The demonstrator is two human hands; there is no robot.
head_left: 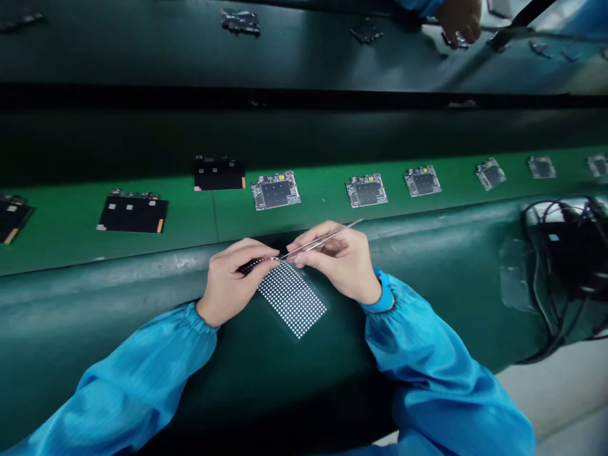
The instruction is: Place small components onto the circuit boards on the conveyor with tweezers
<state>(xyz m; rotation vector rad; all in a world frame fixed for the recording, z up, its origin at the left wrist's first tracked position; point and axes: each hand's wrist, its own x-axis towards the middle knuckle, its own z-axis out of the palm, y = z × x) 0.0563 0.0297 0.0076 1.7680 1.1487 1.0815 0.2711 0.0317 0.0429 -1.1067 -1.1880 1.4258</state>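
My left hand (236, 277) pinches the upper edge of a sheet of small round white stickers (297, 299), its dots set in rows on a clear backing. The sheet hangs down toward me over the green mat. In my right hand (339, 258) is a pair of metal tweezers (323, 240), held between thumb and fingers. Their tips meet the sheet's top edge close to my left fingertips; whether a sticker is between them is too small to tell. Just beyond my hands lies a circuit board (276, 190) on the green belt.
More circuit boards (367, 190) lie along the belt to the right. Boards with black covers (132, 213) are on the left. At the right edge sits a black device (572, 250) with tangled cables. Across the line, another person's hand (459, 24) touches a board.
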